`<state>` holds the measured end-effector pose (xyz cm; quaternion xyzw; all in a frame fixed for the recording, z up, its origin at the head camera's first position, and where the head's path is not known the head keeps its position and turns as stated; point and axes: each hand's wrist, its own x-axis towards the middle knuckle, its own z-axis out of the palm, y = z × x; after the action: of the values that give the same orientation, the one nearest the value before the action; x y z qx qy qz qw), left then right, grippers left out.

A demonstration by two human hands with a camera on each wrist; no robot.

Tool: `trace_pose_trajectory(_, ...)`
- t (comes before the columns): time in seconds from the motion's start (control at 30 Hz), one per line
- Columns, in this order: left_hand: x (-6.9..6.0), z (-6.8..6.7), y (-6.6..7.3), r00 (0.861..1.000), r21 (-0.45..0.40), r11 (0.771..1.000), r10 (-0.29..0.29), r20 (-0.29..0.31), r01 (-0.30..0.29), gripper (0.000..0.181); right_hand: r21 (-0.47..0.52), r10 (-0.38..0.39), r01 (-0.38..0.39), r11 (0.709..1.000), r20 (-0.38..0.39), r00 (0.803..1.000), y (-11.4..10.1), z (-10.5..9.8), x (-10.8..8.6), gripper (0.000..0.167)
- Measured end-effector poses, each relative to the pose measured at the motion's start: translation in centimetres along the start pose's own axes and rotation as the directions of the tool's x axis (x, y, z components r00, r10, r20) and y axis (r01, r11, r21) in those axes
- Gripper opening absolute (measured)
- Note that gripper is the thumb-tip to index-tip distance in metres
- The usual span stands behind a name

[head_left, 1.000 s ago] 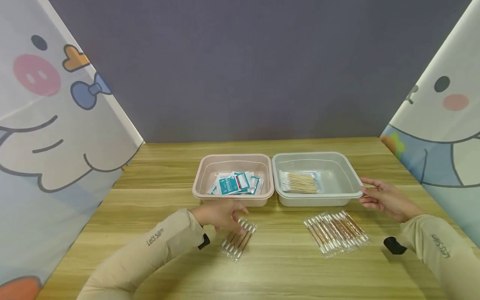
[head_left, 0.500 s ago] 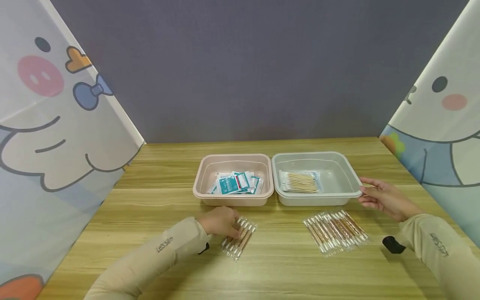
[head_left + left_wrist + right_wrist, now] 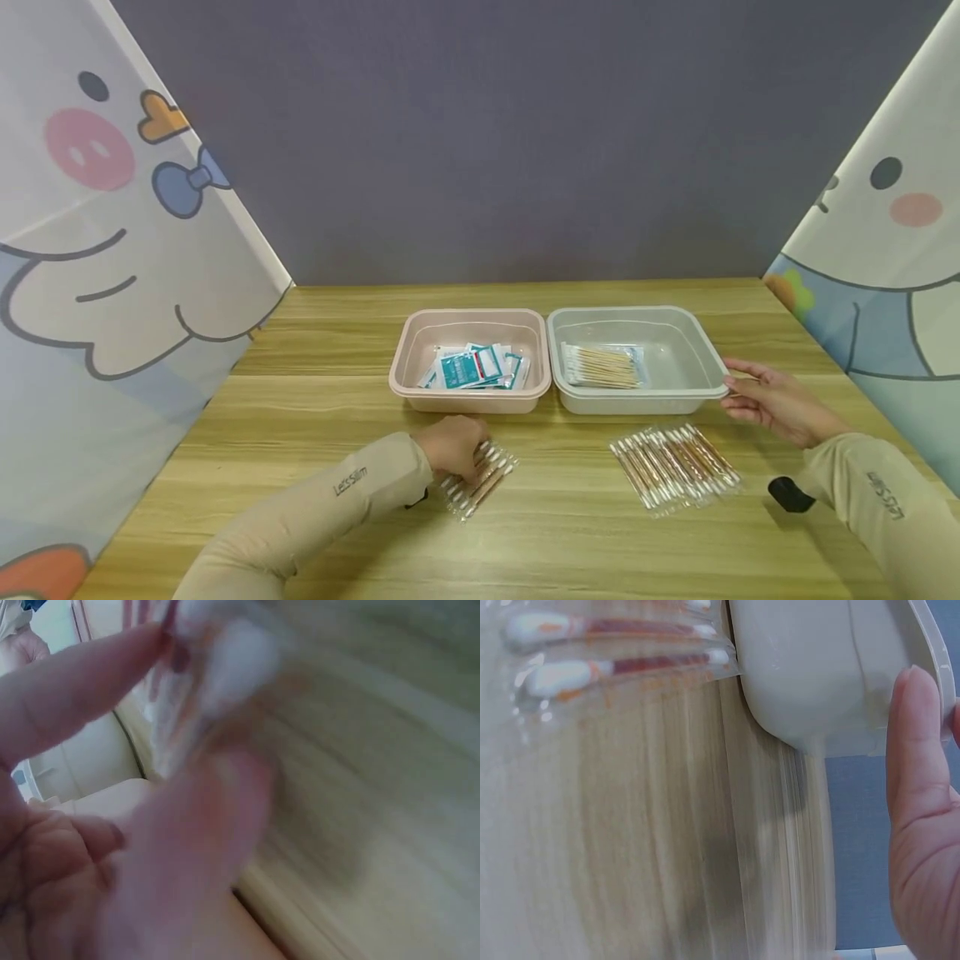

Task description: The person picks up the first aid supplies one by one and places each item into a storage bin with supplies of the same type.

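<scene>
Pink tub (image 3: 471,404) stands behind left hand (image 3: 452,447), which seemingly pinches swabs (image 3: 491,481); right hand (image 3: 778,403) grips grey tub (image 3: 637,404).

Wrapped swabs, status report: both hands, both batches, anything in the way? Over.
Left hand touching left wrapped swabs, grip unclear. Right hand pinching rim of gray tub. Right wrapped swabs lying on table, nothing over them.

Head view looks forward and down over the table (image 3: 555,550) from the near side; left wrist view faces right, close past the left hand (image 3: 452,446); right wrist view, also close, shares the right tray (image 3: 633,404) with head
</scene>
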<state>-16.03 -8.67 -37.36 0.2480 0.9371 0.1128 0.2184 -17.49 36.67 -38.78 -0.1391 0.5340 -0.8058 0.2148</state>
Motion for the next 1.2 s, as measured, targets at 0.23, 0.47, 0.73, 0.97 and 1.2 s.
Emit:
trace_pose_trajectory(0.23, 0.2, -0.3, 0.3, 0.999, 0.106, 0.993, -0.051, 0.016, 0.049, 0.034, -0.001, 0.006, -0.006, 1.000, -0.006, 1.000, 0.0, 0.0, 0.0, 0.040)
trace_pose_trajectory(0.47, 0.4, -0.5, 0.1, 0.997, 0.098, 0.995, -0.024, 0.067, 0.018, 0.032, 0.003, 0.014, -0.015, 1.000, 0.020, 1.000, -0.1, -0.2, 0.0, 0.041)
trace_pose_trajectory(0.73, 0.8, -1.2, 0.3, 0.992, -0.045, 0.994, 0.099, 0.084, -0.095, 0.027, 0.014, 0.016, -0.016, 1.000, 0.014, 1.000, 0.0, -0.2, 0.1, 0.040)
trace_pose_trajectory(0.97, 1.3, -1.7, 0.9, 0.982, -0.179, 0.970, 0.177, 0.065, -0.163, 0.024, 0.021, 0.015, -0.015, 1.000, 0.014, 1.000, 0.0, -0.2, 0.1, 0.040)
trace_pose_trajectory(1.2, 1.9, -2.3, 2.3, 0.971, -0.142, 0.961, 0.237, -0.009, -0.236, 0.019, 0.017, 0.010, -0.011, 1.000, 0.023, 1.000, 0.1, -0.2, 0.1, 0.040)
